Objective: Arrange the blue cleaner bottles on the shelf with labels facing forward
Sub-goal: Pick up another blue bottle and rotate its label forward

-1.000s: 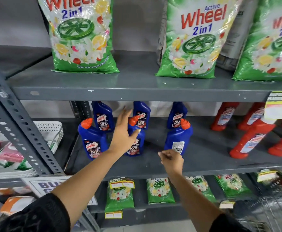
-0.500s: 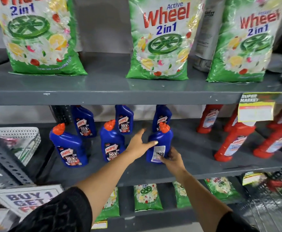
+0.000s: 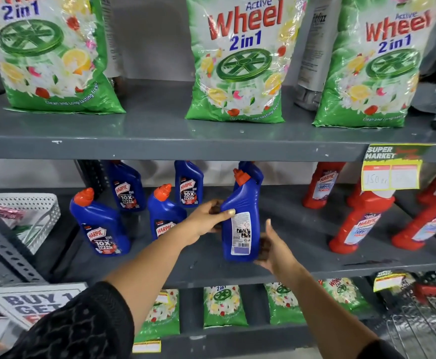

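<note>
Hands first: your left hand pinched the blue bottle's side and your right hand cupped its bottom. You held it near the front of the shelf because its back label faced you, so it needed a turn.

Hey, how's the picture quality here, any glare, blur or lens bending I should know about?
Head view: glare streaks the glossy detergent bags on the top shelf; the wide lens bows the shelf edge and tilts the red bottles outward near the right border; the held blue bottle and its back label stay fairly sharp; the price tag writing is too soft to read reliably.
</note>
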Demonstrator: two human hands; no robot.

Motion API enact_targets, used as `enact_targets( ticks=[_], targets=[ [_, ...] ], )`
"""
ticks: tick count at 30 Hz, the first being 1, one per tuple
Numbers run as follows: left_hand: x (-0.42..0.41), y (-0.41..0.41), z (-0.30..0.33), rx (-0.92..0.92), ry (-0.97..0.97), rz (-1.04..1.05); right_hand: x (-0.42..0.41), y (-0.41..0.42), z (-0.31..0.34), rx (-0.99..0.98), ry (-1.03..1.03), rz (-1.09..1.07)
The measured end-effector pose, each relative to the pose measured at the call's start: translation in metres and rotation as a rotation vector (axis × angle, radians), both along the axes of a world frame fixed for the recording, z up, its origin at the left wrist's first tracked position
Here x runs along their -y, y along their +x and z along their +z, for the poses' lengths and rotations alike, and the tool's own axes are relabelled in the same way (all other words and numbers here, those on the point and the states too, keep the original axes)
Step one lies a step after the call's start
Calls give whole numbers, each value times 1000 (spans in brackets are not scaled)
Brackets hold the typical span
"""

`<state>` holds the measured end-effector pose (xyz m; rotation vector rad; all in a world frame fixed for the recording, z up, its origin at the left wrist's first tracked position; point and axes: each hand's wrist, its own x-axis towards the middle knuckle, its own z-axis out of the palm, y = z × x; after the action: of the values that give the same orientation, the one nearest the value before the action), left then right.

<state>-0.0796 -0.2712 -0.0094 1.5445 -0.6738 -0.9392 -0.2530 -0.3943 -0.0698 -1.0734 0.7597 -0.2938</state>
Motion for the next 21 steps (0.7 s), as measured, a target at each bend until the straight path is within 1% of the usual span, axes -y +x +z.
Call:
enact_targets(
  ticks=[2,4,5,7,9,12,13,16,18,20,21],
  targets=[
    [-1,-1,5,-51,-52,-15,-2,0,2,-32,160,78],
    [-2,-4,6,-105,-84,-32,-5,-1,5,-14,280,179],
    [-2,-5,4,-127,-98,-40,-8,1,7,-8,328,195],
    [-3,-8,-3,-183,-134,-27,-14,4,11,23,453,146],
    [-2,-14,-9,-240,-179,28,-19,9,10,94,530,42],
    [6,-27,-14,-324,-244,105,-22,17,0,238,498,-40],
    [9,-32,-13,-325,-255,112,-23,19,-2,275,472,-50],
    [16,-42,-11,-211,-206,117,-21,19,-6,296,339,0],
    [18,-41,-12,-157,-165,174,-17,18,-8,279,243,54],
    [18,-34,-12,-96,-132,229,-10,18,-12,273,160,39],
    [19,-30,-12,-36,-110,232,-6,17,-14,257,100,11]
  ],
)
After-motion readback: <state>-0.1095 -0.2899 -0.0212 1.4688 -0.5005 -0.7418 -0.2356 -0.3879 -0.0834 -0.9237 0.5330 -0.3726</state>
